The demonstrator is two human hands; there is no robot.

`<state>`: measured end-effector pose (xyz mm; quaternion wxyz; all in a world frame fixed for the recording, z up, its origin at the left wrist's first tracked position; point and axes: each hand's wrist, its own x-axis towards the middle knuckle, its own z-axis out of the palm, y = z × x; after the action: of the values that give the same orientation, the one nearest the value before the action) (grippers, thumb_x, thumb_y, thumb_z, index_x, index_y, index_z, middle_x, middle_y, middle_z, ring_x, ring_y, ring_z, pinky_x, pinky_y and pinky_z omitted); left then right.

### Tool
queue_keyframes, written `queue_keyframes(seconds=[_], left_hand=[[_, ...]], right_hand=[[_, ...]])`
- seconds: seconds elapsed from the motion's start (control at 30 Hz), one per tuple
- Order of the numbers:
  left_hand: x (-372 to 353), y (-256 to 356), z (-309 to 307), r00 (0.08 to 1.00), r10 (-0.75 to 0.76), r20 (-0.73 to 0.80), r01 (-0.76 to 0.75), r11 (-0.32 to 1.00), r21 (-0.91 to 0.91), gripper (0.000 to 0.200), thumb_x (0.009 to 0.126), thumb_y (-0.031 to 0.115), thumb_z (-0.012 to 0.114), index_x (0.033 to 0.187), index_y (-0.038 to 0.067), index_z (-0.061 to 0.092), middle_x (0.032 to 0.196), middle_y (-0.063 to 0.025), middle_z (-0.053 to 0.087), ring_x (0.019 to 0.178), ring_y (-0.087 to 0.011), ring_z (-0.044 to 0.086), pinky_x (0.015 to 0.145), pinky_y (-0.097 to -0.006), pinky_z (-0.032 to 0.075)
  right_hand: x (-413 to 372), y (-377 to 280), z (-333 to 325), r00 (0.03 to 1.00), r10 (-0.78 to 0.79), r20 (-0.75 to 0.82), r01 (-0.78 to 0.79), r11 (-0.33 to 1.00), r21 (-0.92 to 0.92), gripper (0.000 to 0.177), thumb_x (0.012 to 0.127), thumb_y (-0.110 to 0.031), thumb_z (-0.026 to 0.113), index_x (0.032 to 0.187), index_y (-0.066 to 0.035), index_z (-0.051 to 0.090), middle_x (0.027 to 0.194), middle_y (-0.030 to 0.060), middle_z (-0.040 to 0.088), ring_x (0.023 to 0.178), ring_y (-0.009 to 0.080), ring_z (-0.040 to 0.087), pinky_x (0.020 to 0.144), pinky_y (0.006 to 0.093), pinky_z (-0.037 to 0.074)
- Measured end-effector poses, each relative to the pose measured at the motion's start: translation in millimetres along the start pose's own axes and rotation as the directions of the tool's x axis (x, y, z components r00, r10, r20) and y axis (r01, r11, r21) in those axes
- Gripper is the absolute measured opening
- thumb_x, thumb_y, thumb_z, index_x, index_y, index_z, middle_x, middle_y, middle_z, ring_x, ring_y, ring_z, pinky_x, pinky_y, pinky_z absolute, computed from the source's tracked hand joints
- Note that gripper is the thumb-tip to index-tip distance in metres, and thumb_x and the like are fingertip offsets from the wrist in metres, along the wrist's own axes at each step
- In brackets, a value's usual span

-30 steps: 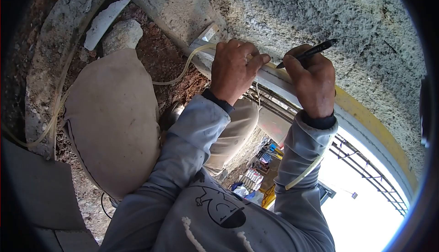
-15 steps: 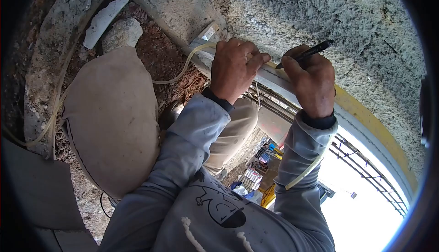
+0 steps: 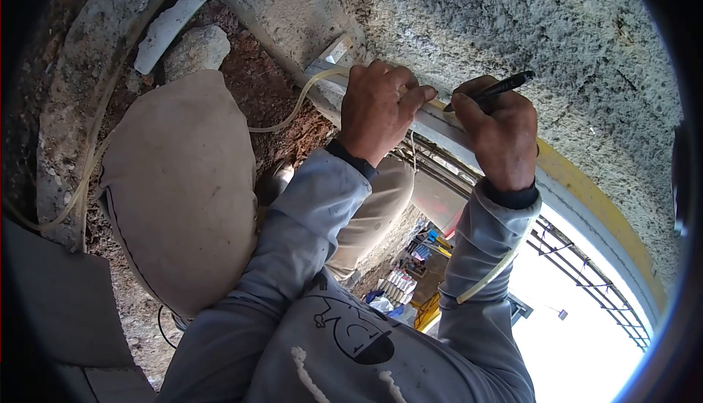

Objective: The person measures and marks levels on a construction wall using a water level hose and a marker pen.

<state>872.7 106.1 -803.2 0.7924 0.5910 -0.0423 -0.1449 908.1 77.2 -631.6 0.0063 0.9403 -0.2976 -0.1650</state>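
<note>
My left hand [image 3: 381, 110] is closed, pressing a clear yellowish hose [image 3: 296, 106] onto the edge of a long board [image 3: 586, 191] with a yellow strip. The hose runs in under its fingers from the left. Beside it, my right hand [image 3: 500, 136] pinches a black marker pen [image 3: 505, 85] between thumb and fingers. The marker's tip points down and left at the board, close to my left thumb; whether it touches cannot be made out. A free length of the hose [image 3: 498, 267] hangs over my right sleeve.
A rough concrete wall [image 3: 527, 22] rises behind the board. My bent knee [image 3: 179, 191] fills the left, above reddish soil [image 3: 256, 73] with broken stone pieces [image 3: 198, 51]. Steel rebar [image 3: 615, 297] runs below the board, and stacked goods [image 3: 399, 286] lie lower in the background.
The marker's rear end has dipped slightly while its tip stays at nearly the same spot. Both hands hold almost the same places.
</note>
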Motion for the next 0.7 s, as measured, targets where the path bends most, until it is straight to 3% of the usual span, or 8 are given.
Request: queue_keyframes(seconds=[0.37, 0.43, 0.7], left_hand=[[0.1, 2.8, -2.9, 0.999, 0.049, -0.015, -0.048, 0.998, 0.04, 0.026, 0.078, 0.028, 0.073, 0.071, 0.004, 0.066, 0.065, -0.0139, 0.058, 0.058, -0.0278, 0.055, 0.058, -0.0401, 0.041], [0.3, 4.5, -3.8, 1.0, 0.016, 0.012, -0.015, 0.999, -0.042, 0.026, 0.078, 0.027, 0.073, 0.071, 0.004, 0.066, 0.065, -0.014, 0.058, 0.057, -0.0283, 0.056, 0.057, -0.0402, 0.042], [0.6, 3.7, -3.4, 0.999, 0.031, 0.012, -0.031, 0.999, -0.04, 0.026, 0.078, 0.027, 0.073, 0.071, 0.003, 0.066, 0.066, -0.0147, 0.059, 0.059, -0.0285, 0.057, 0.057, -0.0399, 0.043]], right_hand=[[-2.0, -2.0, 2.1, 0.999, -0.049, 0.008, 0.049, 0.998, -0.041, 0.01, 0.075, -0.01, 0.064, 0.081, -0.002, 0.068, 0.065, 0.0147, 0.065, 0.06, 0.0224, 0.066, 0.059, 0.0322, 0.05], [-2.5, -2.6, 1.9, 0.998, -0.058, 0.01, 0.059, 0.996, -0.064, 0.01, 0.075, -0.009, 0.064, 0.081, -0.002, 0.068, 0.065, 0.0148, 0.065, 0.06, 0.0227, 0.067, 0.058, 0.0323, 0.05], [-2.4, 0.6, 3.7, 0.997, -0.083, -0.004, 0.082, 0.995, -0.047, 0.01, 0.076, -0.009, 0.064, 0.081, -0.002, 0.068, 0.065, 0.0155, 0.065, 0.061, 0.0244, 0.067, 0.058, 0.0333, 0.05]])
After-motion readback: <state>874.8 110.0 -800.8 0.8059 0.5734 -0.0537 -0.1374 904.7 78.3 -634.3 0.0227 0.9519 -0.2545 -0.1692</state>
